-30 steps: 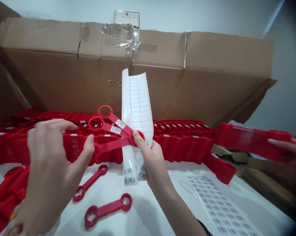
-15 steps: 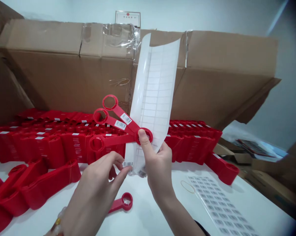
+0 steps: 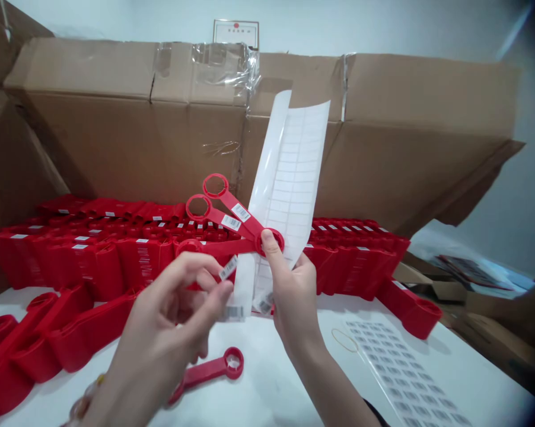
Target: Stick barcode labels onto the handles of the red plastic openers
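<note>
Label (image 3: 228, 268) at fingertips of my left hand (image 3: 174, 320), thumb and forefinger nearly together on it, just left of white sheet (image 3: 289, 178). My right hand (image 3: 292, 290) closed on that sheet and three spanners (image 3: 243, 226), fanned left. Loose spanner (image 3: 207, 372) on table (image 3: 258, 391), near side. Barcode sheet (image 3: 405, 373) right. Red stacks (image 3: 356, 270) far.
</note>
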Available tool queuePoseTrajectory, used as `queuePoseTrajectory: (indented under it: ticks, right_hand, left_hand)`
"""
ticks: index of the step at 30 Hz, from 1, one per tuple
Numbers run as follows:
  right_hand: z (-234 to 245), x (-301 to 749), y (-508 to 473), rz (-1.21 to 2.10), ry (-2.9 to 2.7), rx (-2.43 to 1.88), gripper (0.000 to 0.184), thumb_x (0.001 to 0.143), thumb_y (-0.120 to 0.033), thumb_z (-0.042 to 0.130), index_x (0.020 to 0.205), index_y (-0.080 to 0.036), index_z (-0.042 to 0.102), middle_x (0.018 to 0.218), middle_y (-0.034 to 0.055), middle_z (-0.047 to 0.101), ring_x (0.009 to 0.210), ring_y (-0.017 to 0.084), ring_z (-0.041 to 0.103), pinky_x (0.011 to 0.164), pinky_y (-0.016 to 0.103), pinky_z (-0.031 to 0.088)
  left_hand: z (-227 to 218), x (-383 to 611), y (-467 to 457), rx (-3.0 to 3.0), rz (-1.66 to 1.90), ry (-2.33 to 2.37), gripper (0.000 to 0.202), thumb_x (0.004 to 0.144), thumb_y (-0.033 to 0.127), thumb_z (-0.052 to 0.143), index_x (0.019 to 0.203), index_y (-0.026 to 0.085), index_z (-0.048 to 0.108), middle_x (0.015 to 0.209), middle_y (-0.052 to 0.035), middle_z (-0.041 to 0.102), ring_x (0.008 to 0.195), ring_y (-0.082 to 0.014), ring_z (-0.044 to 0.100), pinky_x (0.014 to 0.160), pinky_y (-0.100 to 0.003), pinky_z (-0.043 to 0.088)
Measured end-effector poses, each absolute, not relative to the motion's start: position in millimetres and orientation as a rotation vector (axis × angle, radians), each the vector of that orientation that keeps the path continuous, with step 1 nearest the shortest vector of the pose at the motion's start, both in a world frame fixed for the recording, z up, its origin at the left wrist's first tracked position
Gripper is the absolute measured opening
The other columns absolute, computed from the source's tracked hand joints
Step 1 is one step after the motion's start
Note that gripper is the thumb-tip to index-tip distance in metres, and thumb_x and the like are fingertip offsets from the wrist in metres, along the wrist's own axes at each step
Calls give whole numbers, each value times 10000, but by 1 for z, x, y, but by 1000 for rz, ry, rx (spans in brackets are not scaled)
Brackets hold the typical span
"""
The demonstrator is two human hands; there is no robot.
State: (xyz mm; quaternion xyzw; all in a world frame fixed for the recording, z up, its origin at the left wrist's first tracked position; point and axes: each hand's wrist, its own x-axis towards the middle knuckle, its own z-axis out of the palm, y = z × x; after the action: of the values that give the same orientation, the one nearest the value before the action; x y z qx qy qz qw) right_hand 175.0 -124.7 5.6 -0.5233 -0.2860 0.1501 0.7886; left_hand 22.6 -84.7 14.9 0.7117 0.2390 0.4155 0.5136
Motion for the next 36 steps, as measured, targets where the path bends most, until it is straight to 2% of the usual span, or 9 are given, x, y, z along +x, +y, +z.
queuePoseTrajectory:
  ticks: [4,7,11,14,18,23,28,36]
  right_hand:
    - [8,165,-129,359,-602,-1194,443,750,-559,766,1013,-204,731,911,68,715,828,218,684,753,324,596]
    - [10,157,-133,388,-646,-1193,406,761,-543,762,1005,-221,728,884,56,712,794,211,680,702,304,599]
    - [12,153,-135,377,-671,-1171,352,780,-503,757,1007,-235,732,891,44,708,791,201,674,718,297,598]
    - [12,155,-135,367,-685,-1163,288,797,-448,756,1002,-247,732,868,29,700,756,173,660,678,249,582]
    - [11,156,-135,353,-710,-1166,193,798,-390,763,906,-234,726,733,3,650,655,127,610,593,183,531]
    - [11,156,-135,336,-721,-1176,212,800,-420,757,873,-225,714,737,7,640,656,127,596,578,181,509]
    - [11,156,-137,328,-705,-1209,249,778,-446,769,864,-220,712,643,-5,591,544,120,519,507,210,466]
    - [13,154,-138,360,-717,-1183,230,797,-425,758,892,-222,708,713,9,645,591,124,573,516,202,486]
  left_hand:
    - [18,24,-63,1591,905,625,319,860,535,644,913,222,615,464,73,378,371,-40,297,343,-119,278]
    - [19,22,-58,1566,882,653,346,842,539,663,904,201,626,450,75,304,398,-37,240,351,-114,217]
    - [20,17,-58,1610,853,684,386,822,568,672,917,196,636,501,56,313,460,-49,250,381,-112,208]
    - [18,16,-57,1621,855,711,398,817,587,666,918,204,631,503,53,306,469,-55,240,385,-117,196]
    - [15,18,-55,1589,902,707,384,798,581,689,932,228,619,537,51,343,483,-59,247,401,-128,252]
    - [12,19,-52,1588,922,701,359,793,565,703,920,239,621,566,39,403,486,-65,297,413,-144,255]
    - [13,19,-53,1555,930,706,374,769,561,727,889,222,622,633,21,487,467,-45,255,384,-141,239]
    - [15,22,-56,1570,945,725,375,789,559,710,926,216,651,495,58,301,451,-55,251,366,-120,212]
